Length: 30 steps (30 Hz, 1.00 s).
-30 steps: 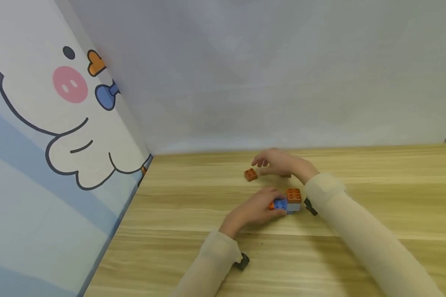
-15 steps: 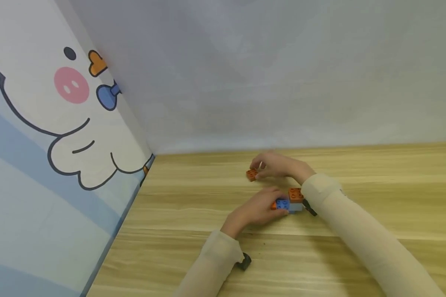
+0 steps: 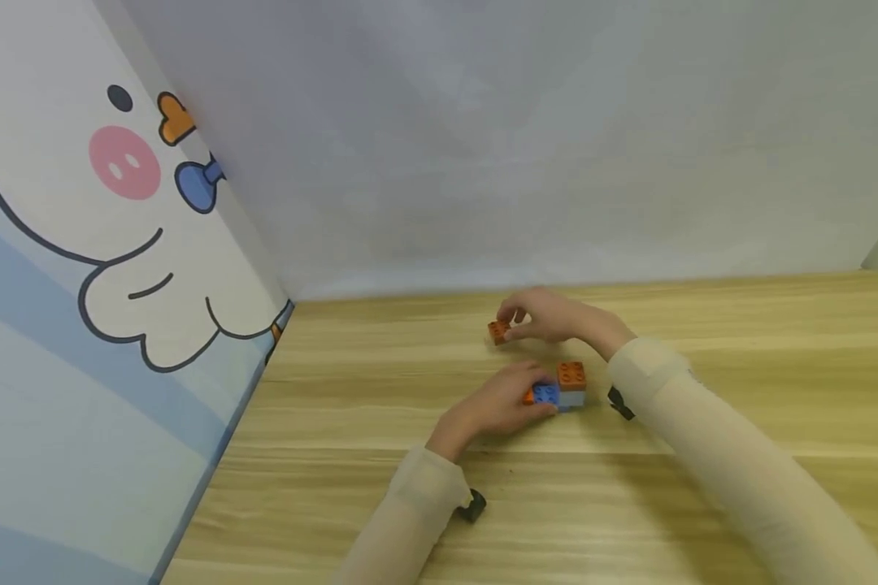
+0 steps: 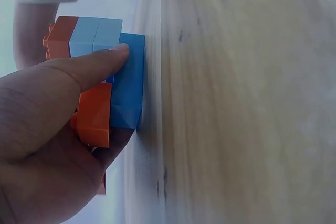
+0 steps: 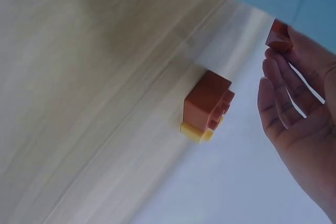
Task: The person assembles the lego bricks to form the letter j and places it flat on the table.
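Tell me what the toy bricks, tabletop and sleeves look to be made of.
Toy bricks: probably hard plastic, smooth with a faint sheen, given crisp edges and moulded studs. Tabletop: wood or wood-look laminate, low-sheen; streaky grain leaves this open. Sleeves: apparently matt fabric, with softly folded cuffs.

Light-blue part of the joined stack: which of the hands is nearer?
Left. The left hand grips the joined stack, its thumb right by the light-blue part; the right hand is beyond the stack, pinching a separate orange brick.

orange brick (image 4: 95,109): glossy plastic | blue brick (image 4: 127,95): smooth plastic | tabletop (image 3: 285,455): wood-grained | sleeve (image 3: 732,463): matt cloth
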Available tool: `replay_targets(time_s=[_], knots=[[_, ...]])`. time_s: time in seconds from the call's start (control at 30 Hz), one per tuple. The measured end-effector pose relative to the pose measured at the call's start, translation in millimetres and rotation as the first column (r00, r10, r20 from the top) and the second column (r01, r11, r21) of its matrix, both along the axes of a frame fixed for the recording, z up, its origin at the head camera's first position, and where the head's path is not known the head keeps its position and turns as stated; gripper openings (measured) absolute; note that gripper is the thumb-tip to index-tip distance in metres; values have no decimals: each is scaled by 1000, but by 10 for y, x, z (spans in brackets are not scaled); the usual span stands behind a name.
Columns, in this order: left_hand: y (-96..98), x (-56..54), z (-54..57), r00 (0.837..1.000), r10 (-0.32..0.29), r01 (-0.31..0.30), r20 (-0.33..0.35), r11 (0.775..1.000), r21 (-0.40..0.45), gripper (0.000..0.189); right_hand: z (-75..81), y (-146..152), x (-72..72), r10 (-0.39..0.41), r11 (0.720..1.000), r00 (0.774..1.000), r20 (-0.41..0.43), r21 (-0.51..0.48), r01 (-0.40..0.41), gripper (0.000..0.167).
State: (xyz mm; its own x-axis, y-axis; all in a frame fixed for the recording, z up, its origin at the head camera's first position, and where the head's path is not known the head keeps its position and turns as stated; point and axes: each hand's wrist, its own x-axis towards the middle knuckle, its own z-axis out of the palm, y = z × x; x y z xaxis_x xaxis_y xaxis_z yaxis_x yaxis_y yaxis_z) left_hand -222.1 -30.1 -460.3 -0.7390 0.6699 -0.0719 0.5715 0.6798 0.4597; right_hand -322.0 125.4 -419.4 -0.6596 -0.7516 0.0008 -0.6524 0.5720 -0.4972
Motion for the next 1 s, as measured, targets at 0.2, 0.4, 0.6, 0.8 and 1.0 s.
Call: replay_targets(time_s=[0.2,0.4,0.6,0.8,1.0], knots=[[-30,18,3,1000,-4,3,28,1000,21,38,46,128,110,-15,1000,1000,7,-13,15,32],[-39,42,-19,999,-15,14,34,999,41,37,77,278,262,-37,998,999,9,-54,37,36],[-37,67,13,999,-18,15,46,998,55,37,151,437,453,-75,994,997,14,-79,76,36],[-51,59,66,998,-8,5,63,999,52,38,246,525,577,-101,990,995,18,-93,102,37],[-39,96,94,997,8,-12,83,999,46,41,310,607,757,-125,988,992,22,-86,126,35]])
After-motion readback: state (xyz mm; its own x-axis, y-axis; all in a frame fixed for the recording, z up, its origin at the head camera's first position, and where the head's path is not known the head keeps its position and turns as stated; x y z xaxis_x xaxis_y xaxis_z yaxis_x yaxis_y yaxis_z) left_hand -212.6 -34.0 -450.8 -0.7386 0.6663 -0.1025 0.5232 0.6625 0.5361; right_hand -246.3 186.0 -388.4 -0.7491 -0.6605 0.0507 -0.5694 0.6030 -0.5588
